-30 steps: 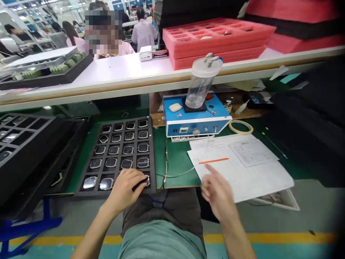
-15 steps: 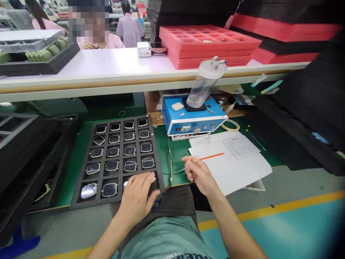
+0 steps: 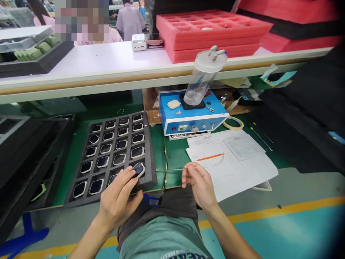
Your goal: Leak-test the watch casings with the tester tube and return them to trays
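A black foam tray holds rows of square smartwatch cases with dark screens, one per cell. Over its near right corner, my left hand has its fingers closed on the edge of a smartwatch, which sits tilted in the corner cell. The fingers partly hide the neighbouring watch. To the right, my right hand pinches a thin clear tube. One end points left toward the tray; the other side curves over the papers.
A blue control box with a clear cylinder stands behind the papers. Tape lies beside it. Above runs a white shelf with red foam trays. Stacked black trays flank the left. A person sits opposite.
My left hand has drawn back toward the left and now grips the corner smartwatch, tilting it. The tray has shifted slightly in view. My right hand keeps the tube, its fingers now lower.
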Available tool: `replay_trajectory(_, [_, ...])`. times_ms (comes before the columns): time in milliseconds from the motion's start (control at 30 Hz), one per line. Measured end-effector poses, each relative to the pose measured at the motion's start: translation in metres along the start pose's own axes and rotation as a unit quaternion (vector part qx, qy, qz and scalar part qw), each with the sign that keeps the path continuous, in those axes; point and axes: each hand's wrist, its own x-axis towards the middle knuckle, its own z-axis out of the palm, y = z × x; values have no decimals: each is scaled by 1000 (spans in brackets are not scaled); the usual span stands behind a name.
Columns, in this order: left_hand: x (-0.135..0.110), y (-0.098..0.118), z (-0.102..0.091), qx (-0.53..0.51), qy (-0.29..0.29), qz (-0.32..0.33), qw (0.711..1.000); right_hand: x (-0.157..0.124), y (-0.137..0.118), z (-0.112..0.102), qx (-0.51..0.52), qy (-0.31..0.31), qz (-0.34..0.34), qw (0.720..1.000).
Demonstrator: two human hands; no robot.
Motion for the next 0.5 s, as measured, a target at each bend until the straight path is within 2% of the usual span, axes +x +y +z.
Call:
replay_trajectory(100, [9, 1, 17, 25, -12, 1, 1000, -8, -27, -6, 97, 30, -74, 992])
replay_trajectory(167, [8, 2, 35, 44, -25, 24, 998, -11, -44, -2, 134, 15, -113, 984])
replay_trajectory(233, [7, 3, 50, 61, -27, 47, 997, -11, -56, 12, 138, -53, -128, 981])
replay_trajectory(333, [10, -2, 66, 79, -24, 68, 994, 2, -69, 47, 98, -232, -86, 964])
replay_trajectory(433, [15, -13, 75, 73, -12, 70, 995, 33, -76, 81, 32, -294, -89, 951])
replay_trajectory(500, [17, -20, 78, 68, -7, 45, 997, 56, -74, 97, 3, -298, -118, 947])
